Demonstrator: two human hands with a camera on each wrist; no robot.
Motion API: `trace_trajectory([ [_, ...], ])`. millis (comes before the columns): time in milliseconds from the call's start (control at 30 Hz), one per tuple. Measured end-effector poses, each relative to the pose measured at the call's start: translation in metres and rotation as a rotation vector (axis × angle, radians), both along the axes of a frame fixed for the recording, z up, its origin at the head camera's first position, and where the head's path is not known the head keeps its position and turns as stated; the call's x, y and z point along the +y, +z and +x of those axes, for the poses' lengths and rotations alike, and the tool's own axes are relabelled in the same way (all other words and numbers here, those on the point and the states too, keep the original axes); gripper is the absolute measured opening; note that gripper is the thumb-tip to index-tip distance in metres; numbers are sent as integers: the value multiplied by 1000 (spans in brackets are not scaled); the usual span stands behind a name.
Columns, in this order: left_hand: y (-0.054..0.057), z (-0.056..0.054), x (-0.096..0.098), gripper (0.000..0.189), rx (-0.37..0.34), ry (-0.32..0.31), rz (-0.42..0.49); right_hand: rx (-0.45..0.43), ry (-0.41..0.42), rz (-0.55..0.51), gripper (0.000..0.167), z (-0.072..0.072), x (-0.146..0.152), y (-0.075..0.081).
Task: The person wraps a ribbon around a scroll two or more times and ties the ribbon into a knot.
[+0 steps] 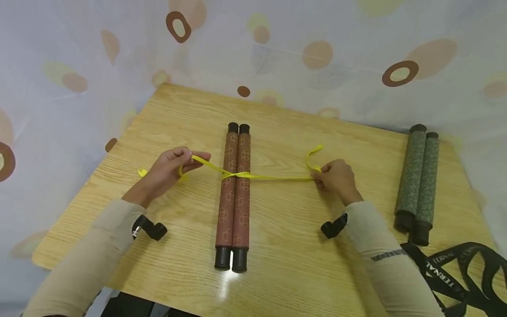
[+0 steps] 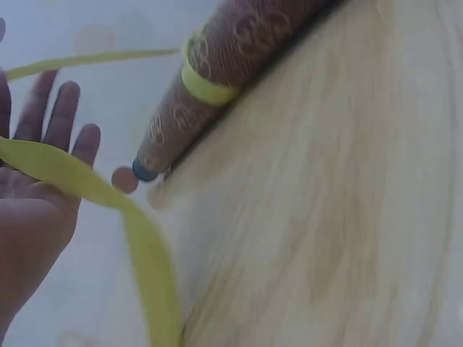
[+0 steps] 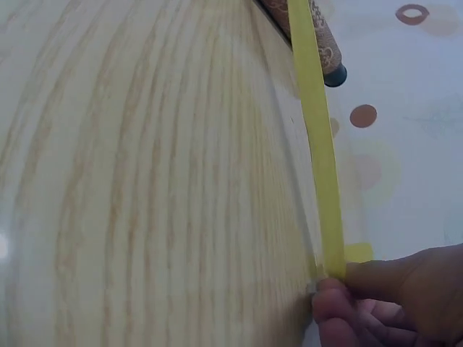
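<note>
Ribbon point(image 1: 269, 176), yellow, crosses the middle of two brown scrolls point(image 1: 234, 193) lying side by side on the table point(image 1: 285, 264), knotted on top of them. Its left end runs to the left hand point(image 1: 168, 169), whose fingers curl round it above the tabletop; the left wrist view shows the band lying across the palm. Its right end is pinched by the curled fingers of the right hand point(image 1: 336, 178), with a loose tail curving up beyond. Two green scrolls point(image 1: 417, 185) lie near the right edge, beside a black strap point(image 1: 455, 275).
</note>
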State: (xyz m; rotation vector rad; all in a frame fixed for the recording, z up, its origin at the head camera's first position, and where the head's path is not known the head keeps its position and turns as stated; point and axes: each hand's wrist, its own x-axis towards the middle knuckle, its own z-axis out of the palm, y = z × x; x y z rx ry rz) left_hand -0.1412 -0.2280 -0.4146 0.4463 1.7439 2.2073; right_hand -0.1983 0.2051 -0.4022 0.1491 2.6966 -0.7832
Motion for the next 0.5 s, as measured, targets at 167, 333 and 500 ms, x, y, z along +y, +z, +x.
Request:
trace_trajectory([
  [167,5,-4,16,23,22,-14,93,12,-27,-106,35,-17,-1,14],
  [333,10,-6,25,19,77,10,-62,159,-75,-210,32,-53,-50,61],
  [500,20,-6,36,16,144,-20,-224,285,144,-336,28,-60,-146,106],
])
